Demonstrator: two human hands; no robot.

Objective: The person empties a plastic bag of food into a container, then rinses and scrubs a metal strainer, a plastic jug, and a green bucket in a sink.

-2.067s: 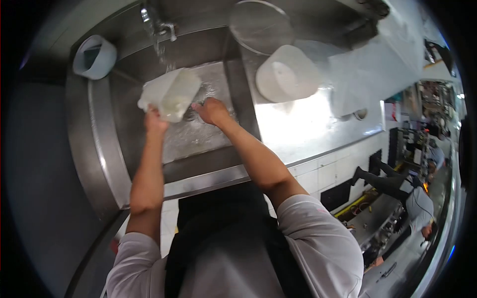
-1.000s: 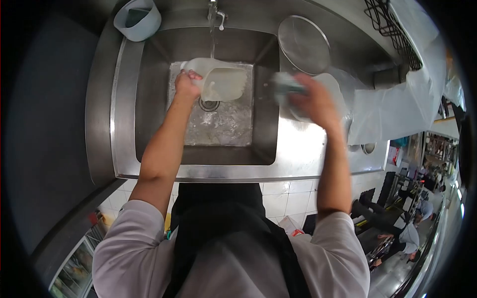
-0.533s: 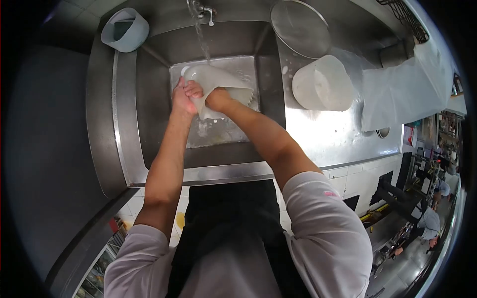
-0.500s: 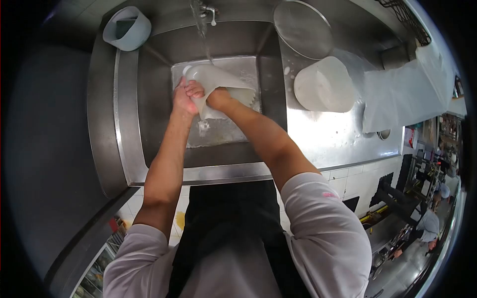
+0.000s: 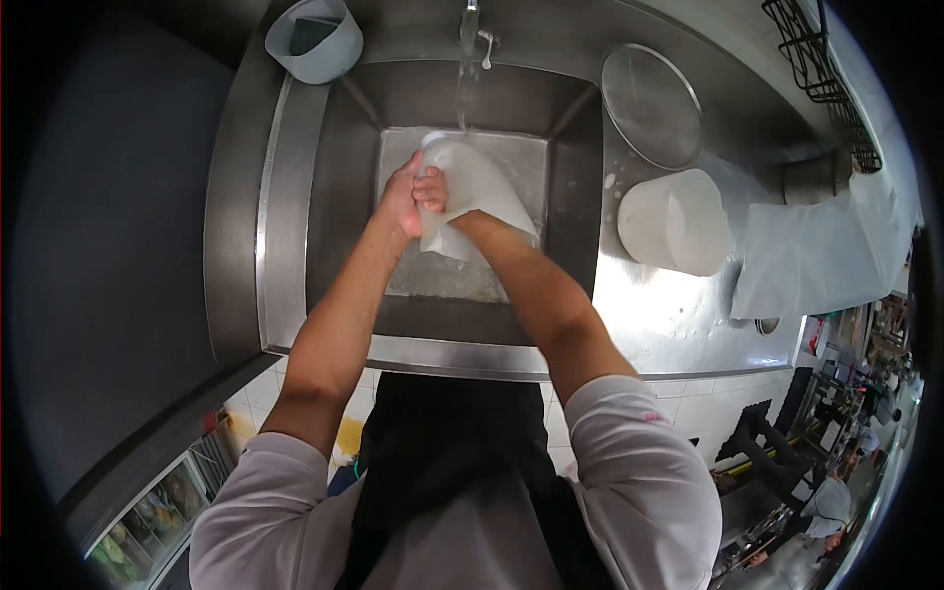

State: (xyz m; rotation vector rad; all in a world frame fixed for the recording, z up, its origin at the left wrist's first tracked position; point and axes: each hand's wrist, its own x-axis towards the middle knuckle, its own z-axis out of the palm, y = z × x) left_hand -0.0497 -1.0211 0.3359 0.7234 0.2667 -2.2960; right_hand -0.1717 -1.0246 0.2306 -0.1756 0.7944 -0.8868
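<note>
In the stainless-steel sink (image 5: 572,167) I see a whitish, cone-shaped bag (image 5: 477,182), its rounded closed end pointing to the far left. My left hand (image 5: 417,197) is closed with curled fingers round the bag's left side. My right hand (image 5: 474,222) reaches into the bag through its open end. The bag's wall covers the fingers of that hand, so their grip does not show. Water from the tap (image 5: 486,47) falls just beyond the bag, near its far edge. The sink floor looks wet.
On the right drainboard are a round mesh sieve (image 5: 651,106), a white plastic tub (image 5: 674,222) and a plastic sheet (image 5: 821,261). A whitish container (image 5: 323,49) with something dark inside stands at the far left corner. A person (image 5: 828,506) is at lower right.
The view has shifted, so the sink sits further right and lower in the picture. My right hand is deeper inside the bag. The bag's zigzag edge no longer shows.
</note>
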